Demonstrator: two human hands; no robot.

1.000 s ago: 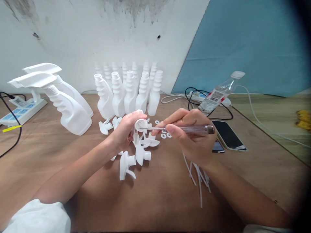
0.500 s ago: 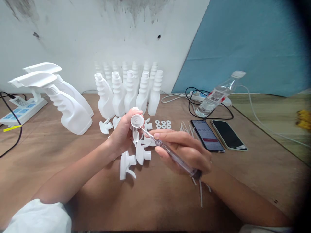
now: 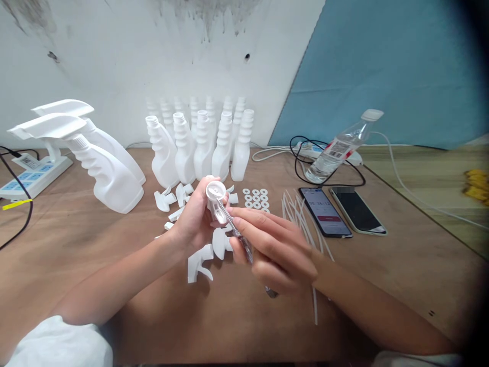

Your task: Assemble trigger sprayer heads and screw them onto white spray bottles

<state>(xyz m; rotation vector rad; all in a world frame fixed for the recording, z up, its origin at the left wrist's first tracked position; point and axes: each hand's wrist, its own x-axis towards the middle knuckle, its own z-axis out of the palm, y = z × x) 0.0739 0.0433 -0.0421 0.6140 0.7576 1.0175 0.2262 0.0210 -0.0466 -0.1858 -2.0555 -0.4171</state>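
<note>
My left hand point(image 3: 196, 216) is closed round a white spray-trigger head point(image 3: 216, 196), its round cap end turned up toward me. My right hand point(image 3: 275, 250) grips a clear-handled screwdriver point(image 3: 244, 244), whose thin shaft reaches up into the cap opening. Several loose white trigger heads point(image 3: 198, 262) lie on the brown table point(image 3: 237, 316) just under my hands. Small white washers point(image 3: 255, 199) sit in rows beyond my right fingers. White dip tubes point(image 3: 301, 224) are spread to the right of my right hand.
Several open white bottles point(image 3: 198, 145) stand at the back by the wall. Two finished spray bottles point(image 3: 95, 158) lean at the left, beside a power strip point(image 3: 26, 173). Two phones point(image 3: 342, 211), a tilted water bottle point(image 3: 340, 148) and cables point(image 3: 328, 173) lie at the right.
My right hand swung the screwdriver from level to pointing steeply up into the cap, and drew nearer to me. The washers, tubes and second phone came into sight.
</note>
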